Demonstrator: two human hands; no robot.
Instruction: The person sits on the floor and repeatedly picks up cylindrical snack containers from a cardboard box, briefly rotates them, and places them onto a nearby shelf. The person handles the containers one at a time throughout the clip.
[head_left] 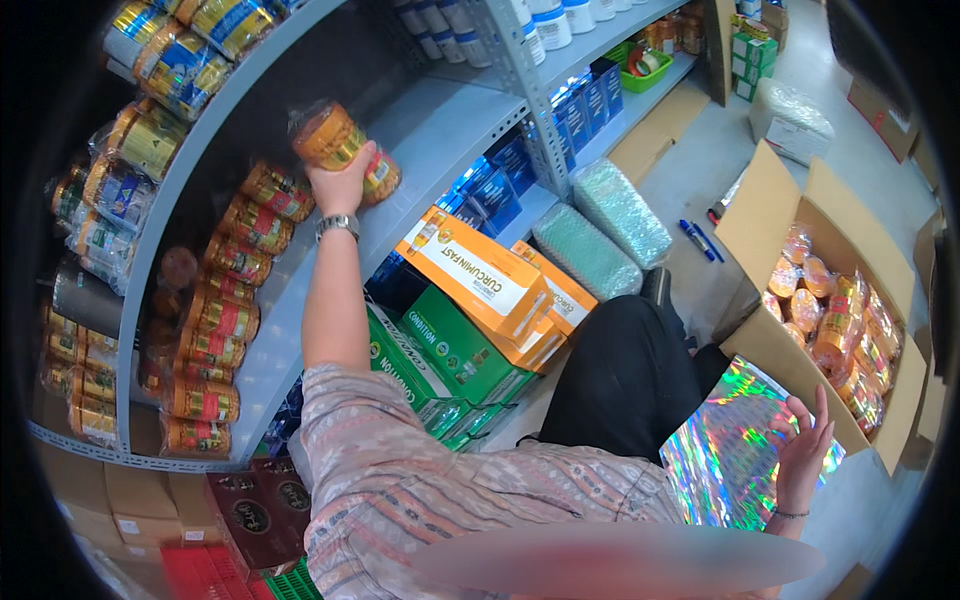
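Note:
My left hand (340, 188), with a watch on its wrist, reaches up to the grey metal shelf (425, 115). Its fingers are closed around a plastic-wrapped pack of gold-labelled jars (326, 136), tilted over the shelf. Left of it stands a row of similar orange-gold jars (240, 262) with red bands. Down at the right, my right hand (804, 450) hangs open with its fingers apart. Behind that hand lies a shiny rainbow-silver sheet or bag (735, 420); whether they touch I cannot tell.
An open carton (800, 375) of wrapped jars stands at the right. Orange boxes (475, 270) and green boxes (455, 345) are stacked beside the shelf. Bubble-wrapped packs (620, 212) and blue pens (700, 240) lie near my knee. A green basket (645, 70) sits on the far shelf.

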